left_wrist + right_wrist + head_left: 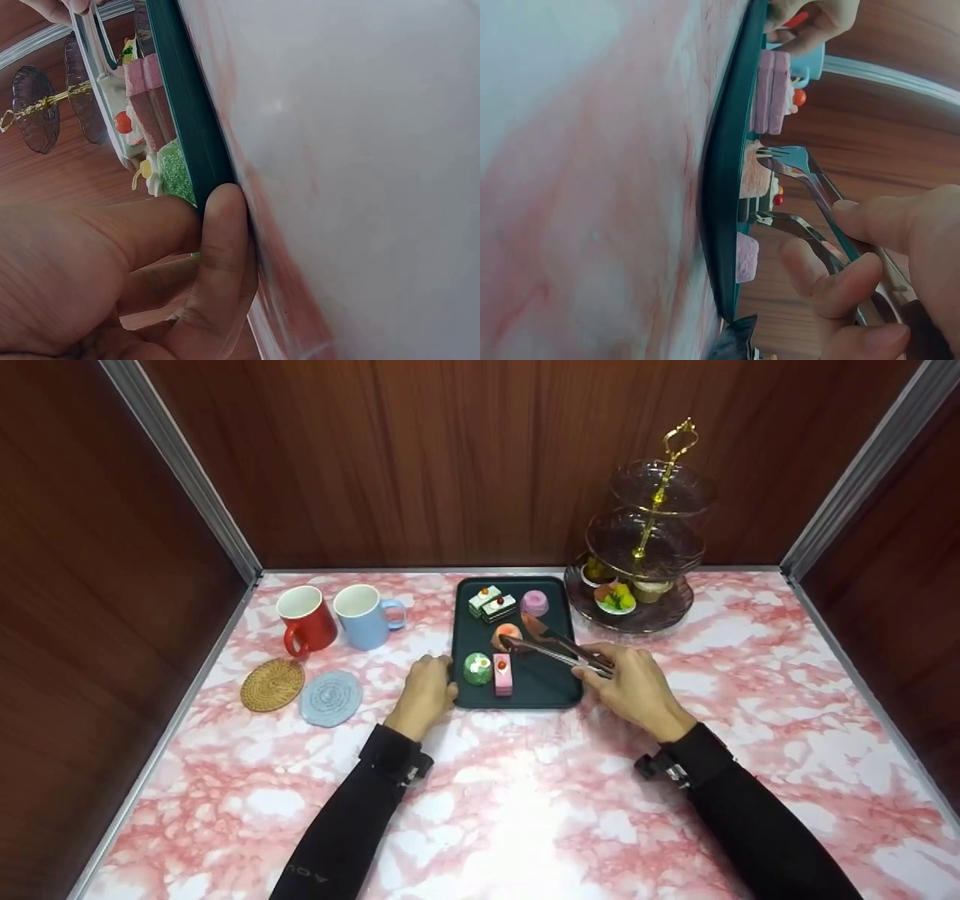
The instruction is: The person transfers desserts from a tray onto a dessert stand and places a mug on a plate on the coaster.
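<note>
My left hand (425, 696) pinches the left rim of a dark green tray (544, 694) between thumb and finger, plain in the left wrist view. Over the tray's right side, my right hand (634, 686) grips metal tongs (817, 187). Their tips are spread apart, one overlapping an orange ring-shaped cake (508, 634), the other just to its right. Nearer me on the tray are a green domed cake (477, 669) and a pink cake slice (502, 679). Behind lie two white-topped slices (498, 609) and a purple ring-shaped cake (535, 601).
A three-tier stand (630, 619) is behind the tray's right corner, with several small pastries (616, 598) on its bottom plate. Left of the tray are a red mug (311, 622), a blue mug (364, 622), a woven coaster (272, 685) and a grey-blue coaster (331, 699).
</note>
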